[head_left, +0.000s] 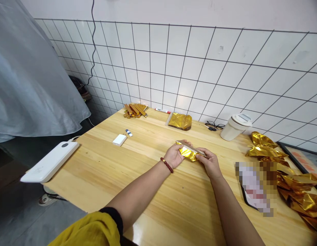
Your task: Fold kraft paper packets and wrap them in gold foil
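Note:
Between my two hands, above the wooden table (153,191), is a folded sheet of shiny gold foil paper (188,152) with a pale strip along its upper edge. My left hand (174,155), with a dark red bead bracelet (167,165) at the wrist, grips its left end between thumb and fingers. At the other end my right hand (209,162) pinches the foil. Some fingertips are hidden behind the paper. Beyond my hands lies a flat stack of gold foil sheets (181,121). Folded gold foil pieces (286,174) are heaped along the right side.
Folded gold strips (135,110) lie at the far left corner. A marker (162,110), glasses (214,125) and a lidded cup (234,128) stand near the tiled wall. A white charger (119,140), a small blue-white item (129,133), a power bank (52,162) and a blurred phone (254,191) are around.

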Demonstrator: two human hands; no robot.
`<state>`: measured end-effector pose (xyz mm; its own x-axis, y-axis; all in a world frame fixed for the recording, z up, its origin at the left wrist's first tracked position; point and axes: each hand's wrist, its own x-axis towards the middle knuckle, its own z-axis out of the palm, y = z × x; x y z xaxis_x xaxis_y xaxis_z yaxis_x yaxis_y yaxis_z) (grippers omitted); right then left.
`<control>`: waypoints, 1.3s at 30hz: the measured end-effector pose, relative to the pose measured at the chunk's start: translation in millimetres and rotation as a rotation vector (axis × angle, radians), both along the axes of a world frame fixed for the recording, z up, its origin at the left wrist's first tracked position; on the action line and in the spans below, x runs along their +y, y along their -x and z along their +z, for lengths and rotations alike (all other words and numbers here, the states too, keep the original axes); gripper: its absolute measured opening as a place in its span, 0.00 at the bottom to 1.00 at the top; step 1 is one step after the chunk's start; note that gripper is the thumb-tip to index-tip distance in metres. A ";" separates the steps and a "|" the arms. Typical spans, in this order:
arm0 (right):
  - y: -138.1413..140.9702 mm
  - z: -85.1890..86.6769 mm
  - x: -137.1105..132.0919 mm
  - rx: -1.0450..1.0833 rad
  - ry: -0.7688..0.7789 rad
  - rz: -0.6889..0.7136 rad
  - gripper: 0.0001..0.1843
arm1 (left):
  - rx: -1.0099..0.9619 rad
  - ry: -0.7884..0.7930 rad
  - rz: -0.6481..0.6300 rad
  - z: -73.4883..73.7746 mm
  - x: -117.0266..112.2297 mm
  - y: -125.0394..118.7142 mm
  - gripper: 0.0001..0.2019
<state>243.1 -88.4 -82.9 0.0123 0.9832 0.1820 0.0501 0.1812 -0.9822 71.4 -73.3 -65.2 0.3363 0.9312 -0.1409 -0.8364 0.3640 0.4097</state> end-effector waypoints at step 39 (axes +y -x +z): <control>-0.9 -0.9 2.0 0.048 0.035 -0.081 0.16 | 0.032 0.046 0.078 0.4 0.8 0.9 0.15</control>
<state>244.0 -86.4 -83.8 0.0999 0.9845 0.1444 0.0154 0.1436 -0.9895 70.5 -72.5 -64.9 0.2580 0.9465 -0.1939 -0.8495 0.3178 0.4211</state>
